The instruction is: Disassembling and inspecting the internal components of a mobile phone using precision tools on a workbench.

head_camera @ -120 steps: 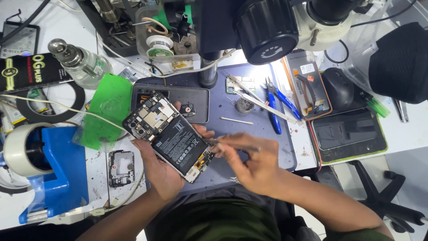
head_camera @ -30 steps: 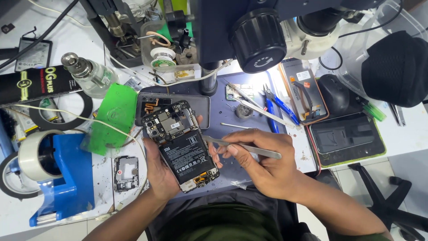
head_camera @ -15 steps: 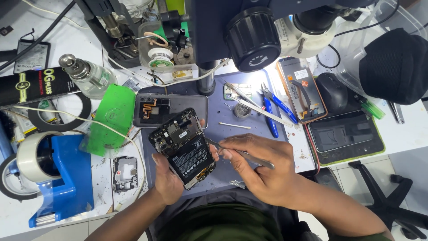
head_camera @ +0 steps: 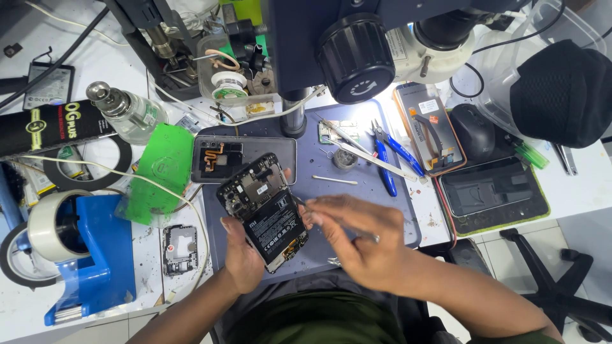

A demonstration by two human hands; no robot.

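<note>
L hand (head_camera: 241, 258) grips opened phone (head_camera: 264, 210) | R hand (head_camera: 357, 239) touching it

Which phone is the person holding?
The opened phone with its insides showing, gripped by the left hand. The other phones lie flat on the table.

Left hand (head_camera: 242, 261) cupped, gripping; right hand (head_camera: 357, 239) blurred, fingers extended leftward

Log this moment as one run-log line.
left hand: holds opened phone | right hand: fingertips at phone's edge, blurred | phone above grey mat
</note>
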